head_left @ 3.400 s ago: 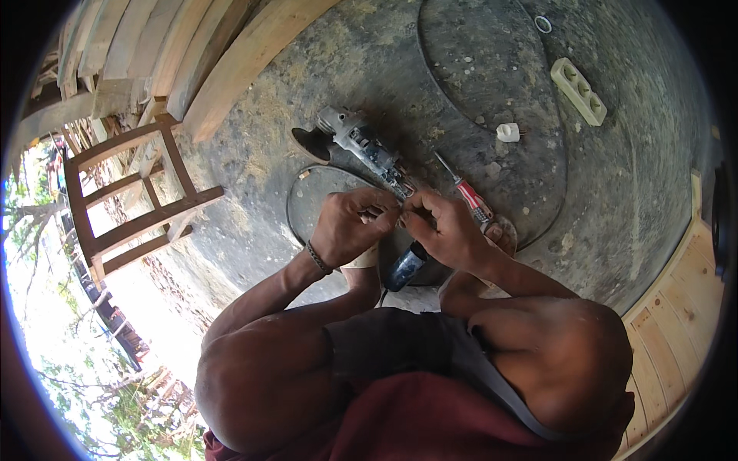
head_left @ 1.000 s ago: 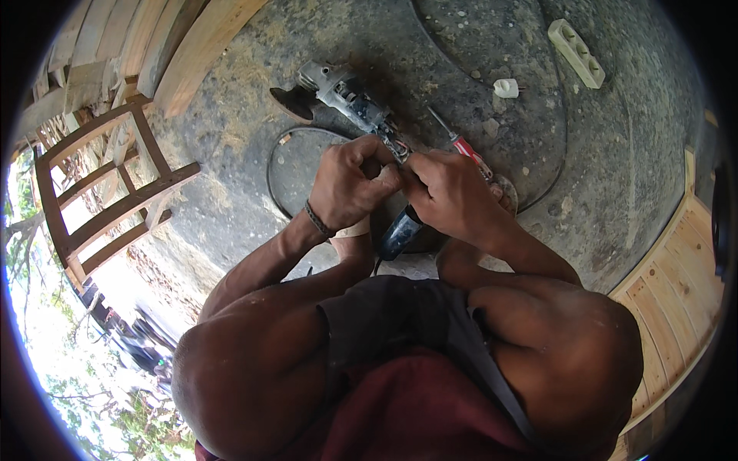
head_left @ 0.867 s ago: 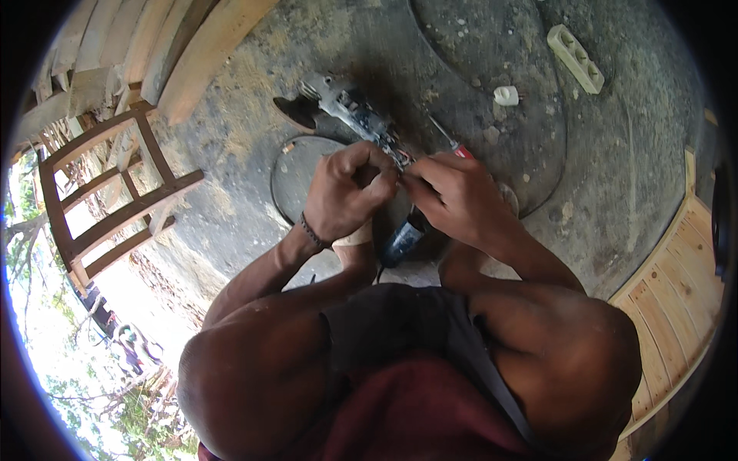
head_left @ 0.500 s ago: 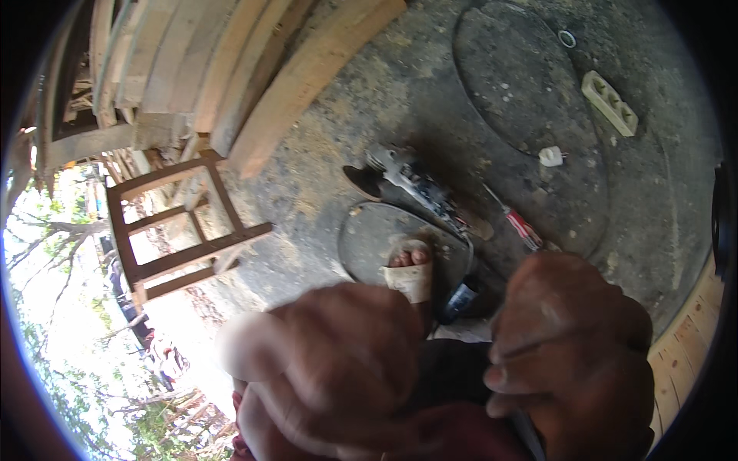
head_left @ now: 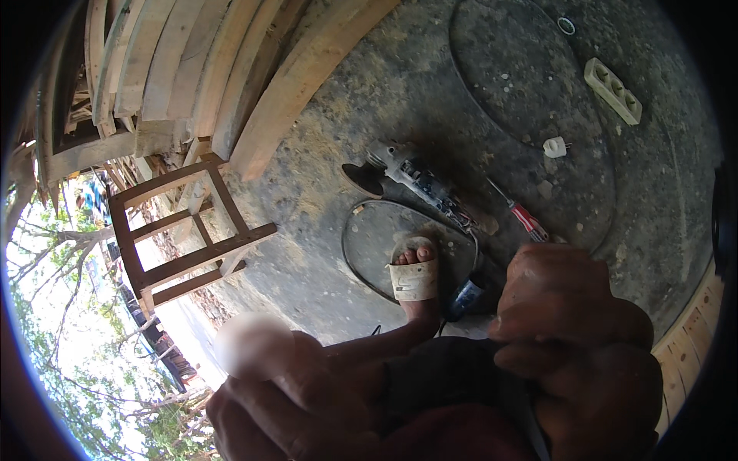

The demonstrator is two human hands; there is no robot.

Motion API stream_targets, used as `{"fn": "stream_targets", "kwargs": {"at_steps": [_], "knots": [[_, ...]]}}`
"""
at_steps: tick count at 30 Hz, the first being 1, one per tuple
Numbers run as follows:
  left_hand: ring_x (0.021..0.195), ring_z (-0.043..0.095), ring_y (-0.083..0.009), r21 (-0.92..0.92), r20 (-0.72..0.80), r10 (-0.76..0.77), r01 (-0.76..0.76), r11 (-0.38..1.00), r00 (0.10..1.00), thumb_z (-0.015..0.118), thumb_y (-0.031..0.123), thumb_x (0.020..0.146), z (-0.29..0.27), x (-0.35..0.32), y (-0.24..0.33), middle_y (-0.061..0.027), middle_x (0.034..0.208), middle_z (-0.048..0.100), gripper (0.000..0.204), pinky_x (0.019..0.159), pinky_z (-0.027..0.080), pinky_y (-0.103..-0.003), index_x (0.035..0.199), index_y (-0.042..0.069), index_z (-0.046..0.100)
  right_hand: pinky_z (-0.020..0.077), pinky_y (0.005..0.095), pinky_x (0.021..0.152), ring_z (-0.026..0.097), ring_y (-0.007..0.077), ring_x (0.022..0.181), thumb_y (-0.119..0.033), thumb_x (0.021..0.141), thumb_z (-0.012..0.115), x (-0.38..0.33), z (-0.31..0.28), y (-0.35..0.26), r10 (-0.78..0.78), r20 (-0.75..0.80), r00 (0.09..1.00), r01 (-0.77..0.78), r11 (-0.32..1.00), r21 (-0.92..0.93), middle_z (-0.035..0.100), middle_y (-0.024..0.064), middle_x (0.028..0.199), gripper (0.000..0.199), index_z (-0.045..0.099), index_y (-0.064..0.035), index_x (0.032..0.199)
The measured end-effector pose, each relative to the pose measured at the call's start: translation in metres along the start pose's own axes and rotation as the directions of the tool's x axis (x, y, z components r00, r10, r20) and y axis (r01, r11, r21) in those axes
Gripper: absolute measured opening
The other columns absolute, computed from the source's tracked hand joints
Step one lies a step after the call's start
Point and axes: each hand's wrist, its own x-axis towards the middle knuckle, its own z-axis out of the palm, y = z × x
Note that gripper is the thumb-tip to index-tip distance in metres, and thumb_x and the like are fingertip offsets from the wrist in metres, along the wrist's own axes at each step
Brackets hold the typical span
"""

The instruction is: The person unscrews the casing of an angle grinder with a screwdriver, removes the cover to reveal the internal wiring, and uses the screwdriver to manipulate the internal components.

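My left hand [head_left: 300, 403] is low in the picture, left of my lap, with its fingers curled. At its upper edge is a pale, round, blurred patch [head_left: 255, 347] that I cannot identify. My right hand [head_left: 576, 330] is closed at the lower right, its knuckles turned up; whatever it holds is hidden. A grey strip [head_left: 530, 419] shows beside its lower edge. Beyond the right hand lies a screwdriver [head_left: 527, 223] with a red handle. Farther off, an angle grinder [head_left: 421, 183] with a dark disc rests on the floor.
A sandalled foot [head_left: 415, 280] stands near the grinder's looped cable [head_left: 346, 238], beside a dark cylindrical thing [head_left: 466, 298]. A white plug [head_left: 554, 147], power strip [head_left: 613, 91] and small ring [head_left: 566, 26] lie at far right. Left are a wooden frame [head_left: 201, 257] and several planks [head_left: 307, 84].
My left hand has moved down and left, uncovering more of the foot and leg. My right hand stays in nearly the same place, slightly turned. The tools have not moved on the floor.
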Motion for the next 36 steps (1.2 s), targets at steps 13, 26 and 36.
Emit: {"fn": "stream_targets", "kwargs": {"at_steps": [13, 26, 36], "knots": [[0.071, 0.061, -0.0190, -0.058, -0.005, 0.006, -0.006, 0.998, 1.000, 0.056, 0.018, 0.095, 0.005, -0.005, -0.001, -0.0077, 0.084, 0.065, 0.010, 0.067, 0.048, -0.035, 0.102, 0.010, 0.059, 0.0484, 0.0313, 0.051, 0.064, 0.0189, 0.059, -0.017, 0.081, 0.079, 0.000, 0.004, 0.001, 0.067, 0.064, 0.996, -0.066, 0.998, -0.022, 0.066, 0.0065, 0.074, 0.021, 0.068, -0.0043, 0.094], [0.070, 0.060, -0.0186, -0.108, -0.027, 0.001, -0.004, 0.994, 1.000, 0.055, 0.017, 0.095, 0.004, -0.005, -0.001, -0.0071, 0.081, 0.064, 0.008, 0.066, 0.048, -0.034, 0.098, 0.011, 0.059, 0.0474, 0.0315, 0.051, 0.062, 0.0185, 0.059, -0.017, 0.081, 0.078, -0.003, 0.010, 0.002, 0.088, 0.106, 0.990, -0.083, 0.995, -0.049, 0.064, 0.0060, 0.074, 0.020, 0.066, -0.0055, 0.092], [0.068, 0.060, -0.0183, -0.151, -0.043, -0.025, 0.018, 0.988, 0.999, 0.054, 0.016, 0.095, 0.017, 0.002, -0.004, -0.0066, 0.079, 0.063, 0.007, 0.065, 0.048, -0.034, 0.095, 0.011, 0.058, 0.0448, 0.0307, 0.049, 0.060, 0.0173, 0.054, -0.022, 0.084, 0.077, -0.011, 0.010, 0.006, 0.129, 0.209, 0.969, -0.116, 0.990, -0.075, 0.063, 0.0029, 0.071, 0.021, 0.066, -0.0071, 0.093]]}}
